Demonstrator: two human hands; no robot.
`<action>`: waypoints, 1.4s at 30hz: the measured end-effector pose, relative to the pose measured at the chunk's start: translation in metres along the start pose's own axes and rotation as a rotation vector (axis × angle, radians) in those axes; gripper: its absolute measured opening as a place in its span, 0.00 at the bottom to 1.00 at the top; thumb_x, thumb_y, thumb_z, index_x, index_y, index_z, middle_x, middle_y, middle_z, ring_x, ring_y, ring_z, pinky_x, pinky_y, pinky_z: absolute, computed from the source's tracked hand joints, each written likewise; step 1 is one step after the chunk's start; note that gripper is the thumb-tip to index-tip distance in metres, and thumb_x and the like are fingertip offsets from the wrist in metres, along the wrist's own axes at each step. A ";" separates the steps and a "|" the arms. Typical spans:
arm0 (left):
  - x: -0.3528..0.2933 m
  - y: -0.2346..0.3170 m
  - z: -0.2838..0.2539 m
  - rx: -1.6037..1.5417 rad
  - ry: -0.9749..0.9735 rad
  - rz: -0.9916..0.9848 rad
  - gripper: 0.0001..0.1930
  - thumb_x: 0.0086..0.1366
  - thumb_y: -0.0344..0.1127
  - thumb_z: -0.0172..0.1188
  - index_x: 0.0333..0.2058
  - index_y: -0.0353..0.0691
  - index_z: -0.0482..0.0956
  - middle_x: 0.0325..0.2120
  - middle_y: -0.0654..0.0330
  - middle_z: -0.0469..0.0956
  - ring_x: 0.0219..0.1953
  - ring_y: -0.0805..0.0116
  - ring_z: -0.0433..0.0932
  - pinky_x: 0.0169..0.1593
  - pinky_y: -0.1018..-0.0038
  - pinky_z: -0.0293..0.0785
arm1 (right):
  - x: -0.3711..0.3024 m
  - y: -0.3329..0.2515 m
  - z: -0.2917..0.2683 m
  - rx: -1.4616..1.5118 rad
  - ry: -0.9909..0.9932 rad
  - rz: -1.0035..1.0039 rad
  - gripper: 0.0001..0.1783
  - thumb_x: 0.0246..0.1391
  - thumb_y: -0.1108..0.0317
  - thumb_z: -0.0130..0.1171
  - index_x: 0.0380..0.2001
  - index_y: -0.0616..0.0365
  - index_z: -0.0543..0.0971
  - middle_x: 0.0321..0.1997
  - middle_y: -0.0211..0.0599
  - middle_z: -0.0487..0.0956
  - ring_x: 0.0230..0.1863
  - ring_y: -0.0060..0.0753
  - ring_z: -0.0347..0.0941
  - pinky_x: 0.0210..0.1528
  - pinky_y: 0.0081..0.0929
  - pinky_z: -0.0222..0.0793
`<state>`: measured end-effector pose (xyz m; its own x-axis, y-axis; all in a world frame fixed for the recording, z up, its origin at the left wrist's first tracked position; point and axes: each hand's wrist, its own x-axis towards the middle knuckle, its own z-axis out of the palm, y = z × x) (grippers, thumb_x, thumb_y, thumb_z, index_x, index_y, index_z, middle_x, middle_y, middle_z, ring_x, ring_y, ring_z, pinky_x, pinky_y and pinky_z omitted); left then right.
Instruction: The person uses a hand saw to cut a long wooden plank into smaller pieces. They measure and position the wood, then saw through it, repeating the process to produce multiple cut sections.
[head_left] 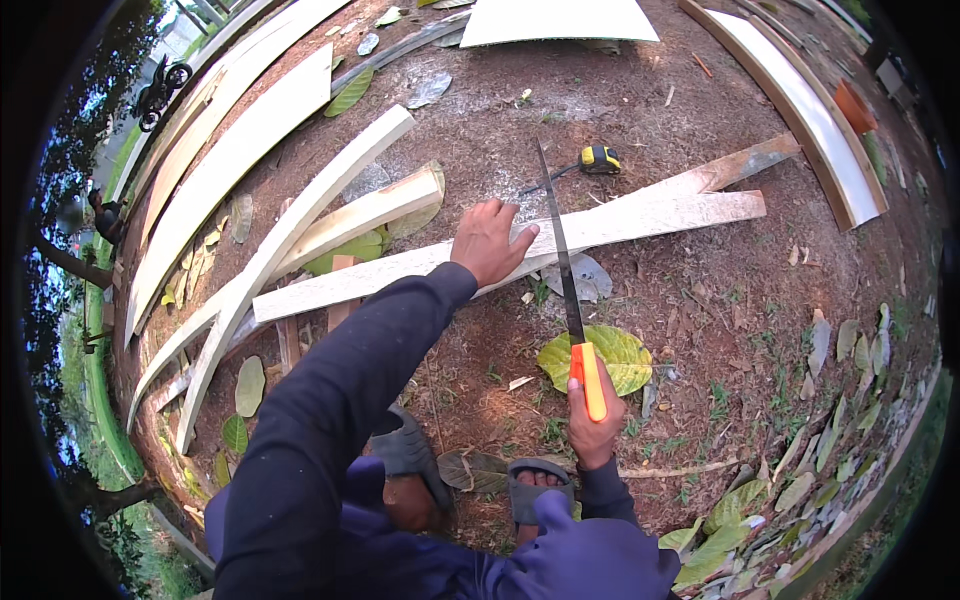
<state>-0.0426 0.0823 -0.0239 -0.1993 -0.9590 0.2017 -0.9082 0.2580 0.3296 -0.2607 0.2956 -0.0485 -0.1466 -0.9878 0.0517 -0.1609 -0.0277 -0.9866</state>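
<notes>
My right hand [597,432] is closed around the yellow and orange handle of a handsaw [563,252]. The saw's long dark blade points away from me and lies across a pale wooden plank [640,220]. To the left of the blade, my left hand [487,243] presses on the same plank, its fingers bent over the far edge and the thumb towards the saw. That plank slants from lower left to upper right, over other timber. Just beyond it sits a black and yellow tape measure [600,159] on the ground, near a thin dark tool [552,179] partly behind the blade.
Pale timber strips [300,215] cross at the left, beside long boards [240,160]. A white panel [560,22] lies at the far side, and a wood-edged white board [815,120] at the far right. Large leaves [620,360] litter the soil; my sandalled feet [541,490] are close below.
</notes>
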 end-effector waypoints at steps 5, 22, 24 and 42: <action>0.013 0.021 0.027 0.017 -0.082 -0.311 0.29 0.70 0.62 0.52 0.45 0.39 0.85 0.45 0.50 0.84 0.54 0.52 0.78 0.60 0.54 0.64 | 0.011 -0.004 -0.009 -0.057 0.005 -0.086 0.24 0.61 0.74 0.61 0.61 0.67 0.76 0.50 0.51 0.84 0.50 0.36 0.83 0.52 0.32 0.77; 0.009 0.019 0.048 0.105 0.034 -0.282 0.26 0.71 0.60 0.52 0.40 0.42 0.85 0.40 0.57 0.83 0.48 0.58 0.78 0.53 0.58 0.62 | 0.018 -0.001 -0.008 -0.093 -0.011 -0.159 0.26 0.55 0.75 0.65 0.58 0.72 0.77 0.47 0.55 0.85 0.44 0.43 0.87 0.46 0.32 0.80; 0.009 0.020 0.046 0.111 0.030 -0.286 0.25 0.72 0.59 0.52 0.39 0.42 0.85 0.40 0.57 0.83 0.47 0.58 0.78 0.53 0.58 0.62 | 0.016 -0.001 -0.008 -0.093 -0.014 -0.179 0.26 0.56 0.75 0.65 0.58 0.73 0.77 0.47 0.55 0.85 0.43 0.43 0.87 0.46 0.31 0.80; 0.011 0.022 0.050 0.144 0.033 -0.290 0.23 0.71 0.57 0.54 0.37 0.43 0.84 0.37 0.59 0.83 0.46 0.60 0.78 0.52 0.60 0.62 | 0.031 -0.004 0.000 -0.117 -0.011 -0.176 0.26 0.56 0.74 0.64 0.57 0.74 0.76 0.47 0.56 0.85 0.41 0.43 0.87 0.42 0.31 0.81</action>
<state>-0.0831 0.0714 -0.0606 0.0848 -0.9852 0.1490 -0.9687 -0.0465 0.2440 -0.2647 0.2647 -0.0431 -0.0954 -0.9710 0.2193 -0.2957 -0.1828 -0.9376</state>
